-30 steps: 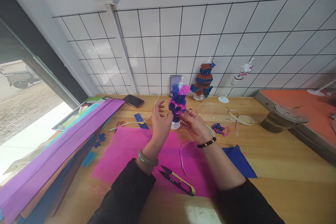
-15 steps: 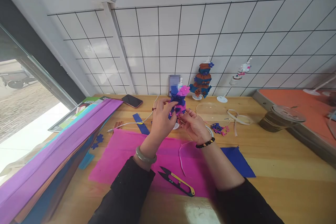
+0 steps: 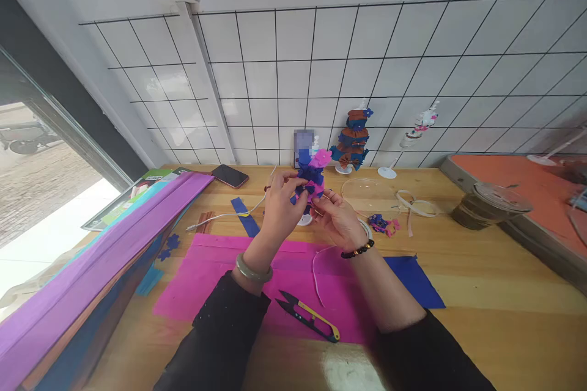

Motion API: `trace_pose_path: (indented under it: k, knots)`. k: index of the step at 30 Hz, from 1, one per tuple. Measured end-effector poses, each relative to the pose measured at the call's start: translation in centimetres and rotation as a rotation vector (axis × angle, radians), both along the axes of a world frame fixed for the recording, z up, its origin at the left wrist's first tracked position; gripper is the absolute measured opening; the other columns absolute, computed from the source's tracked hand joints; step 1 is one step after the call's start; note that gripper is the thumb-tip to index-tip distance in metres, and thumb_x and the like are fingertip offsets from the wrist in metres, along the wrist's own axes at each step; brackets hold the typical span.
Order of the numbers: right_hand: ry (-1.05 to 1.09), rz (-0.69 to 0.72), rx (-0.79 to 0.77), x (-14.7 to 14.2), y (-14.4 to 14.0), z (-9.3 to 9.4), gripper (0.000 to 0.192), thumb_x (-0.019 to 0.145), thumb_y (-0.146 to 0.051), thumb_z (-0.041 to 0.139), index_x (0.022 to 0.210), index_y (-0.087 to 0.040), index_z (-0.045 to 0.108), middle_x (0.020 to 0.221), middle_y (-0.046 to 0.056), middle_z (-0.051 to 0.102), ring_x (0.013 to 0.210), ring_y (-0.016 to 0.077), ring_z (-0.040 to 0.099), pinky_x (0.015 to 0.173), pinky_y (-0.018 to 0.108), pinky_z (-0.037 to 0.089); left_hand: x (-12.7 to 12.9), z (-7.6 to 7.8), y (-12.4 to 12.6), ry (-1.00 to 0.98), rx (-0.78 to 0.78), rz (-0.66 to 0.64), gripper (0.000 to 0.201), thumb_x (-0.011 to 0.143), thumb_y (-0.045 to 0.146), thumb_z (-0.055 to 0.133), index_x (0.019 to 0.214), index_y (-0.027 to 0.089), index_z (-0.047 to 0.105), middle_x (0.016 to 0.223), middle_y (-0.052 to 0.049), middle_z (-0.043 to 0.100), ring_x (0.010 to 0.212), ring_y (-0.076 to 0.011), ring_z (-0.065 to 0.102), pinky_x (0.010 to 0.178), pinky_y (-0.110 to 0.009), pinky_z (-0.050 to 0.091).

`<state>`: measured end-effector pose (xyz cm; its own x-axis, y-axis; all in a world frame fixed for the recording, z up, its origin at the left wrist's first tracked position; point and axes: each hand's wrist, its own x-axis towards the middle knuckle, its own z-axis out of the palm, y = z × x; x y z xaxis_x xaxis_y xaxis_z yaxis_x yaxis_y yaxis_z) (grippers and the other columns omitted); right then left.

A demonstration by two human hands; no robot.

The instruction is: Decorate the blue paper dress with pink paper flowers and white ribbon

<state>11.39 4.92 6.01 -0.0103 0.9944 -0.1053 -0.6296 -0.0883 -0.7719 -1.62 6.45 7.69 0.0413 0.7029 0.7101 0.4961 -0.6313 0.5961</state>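
In the middle, a small doll-like figure on a round white base wears ruffled dark blue and pink paper, with a pink flower at its upper right. My left hand, with a bangle at the wrist, pinches a dark blue paper piece, perhaps a bow, against the figure's front. From the right, my right hand, wearing a bead bracelet, grips the pink paper edge low on the figure between thumb and fingers. Below the hands, yellow-and-black thread snips lie on a bright pink paper sheet beside a thin white cord.
Two decorated figures, one brown and blue and one white, stand by the tiled wall. Two phones, a blue paper square, paper scraps, white ribbon and a lidded cup surround the work. Long folded paper lies left.
My left fingers have shifted slightly on the figure, and the dark blue piece at its front shows more. The right hand keeps nearly the same place; the view has moved a little.
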Motion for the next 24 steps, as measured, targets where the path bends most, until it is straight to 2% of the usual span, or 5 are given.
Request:
trace_pose_path:
  k: [4,10,17,20,24]
  knots:
    - [0.013,-0.015,0.005,0.0,0.1,-0.2,0.038,0.05,-0.017,0.081,0.08,-0.022,0.057,0.069,-0.006,0.063,0.062,0.0092,0.058,0.06,0.025,0.045,-0.1,-0.1,0.1,0.126,0.021,0.064,0.019,0.075,0.017,0.056,0.093,0.023,0.062,0.1,-0.006,0.055,0.1,-0.02,0.049,0.088,-0.036,0.038]
    - [0.012,-0.039,0.022,-0.2,0.2,-0.5,0.04,0.049,-0.017,0.081,0.08,-0.022,0.056,0.066,-0.006,0.063,0.061,0.0091,0.058,0.06,0.024,0.045,-0.2,0.0,0.0,0.143,0.045,0.026,0.025,0.074,0.012,0.053,0.096,0.022,0.058,0.102,-0.006,0.055,0.101,-0.0196,0.049,0.087,-0.036,0.039]
    - [-0.029,-0.074,-0.006,-0.3,0.0,-0.2,0.042,0.047,-0.016,0.081,0.081,-0.021,0.057,0.068,-0.007,0.063,0.058,0.0075,0.055,0.055,0.022,0.041,-0.6,-0.2,0.2,0.005,0.008,-0.027,0.043,0.066,0.002,0.046,0.103,0.022,0.05,0.102,-0.005,0.055,0.095,-0.0183,0.05,0.077,-0.032,0.042]
    - [-0.056,-0.082,-0.031,-0.3,0.0,-0.2,0.042,0.047,-0.018,0.081,0.081,-0.022,0.056,0.071,-0.006,0.065,0.058,0.0075,0.054,0.055,0.022,0.04,-0.7,-0.7,0.4,-0.076,-0.054,-0.003,0.046,0.064,0.002,0.045,0.104,0.022,0.049,0.1,-0.005,0.055,0.09,-0.017,0.05,0.074,-0.031,0.042]
    - [-0.082,-0.1,-0.076,-0.2,0.0,-0.3,0.041,0.047,-0.019,0.08,0.079,-0.022,0.055,0.065,-0.008,0.063,0.057,0.0069,0.054,0.054,0.021,0.039,-0.9,-1.4,0.6,-0.186,-0.176,0.006,0.047,0.063,0.003,0.046,0.106,0.022,0.048,0.102,-0.005,0.055,0.087,-0.0157,0.05,0.073,-0.03,0.041]
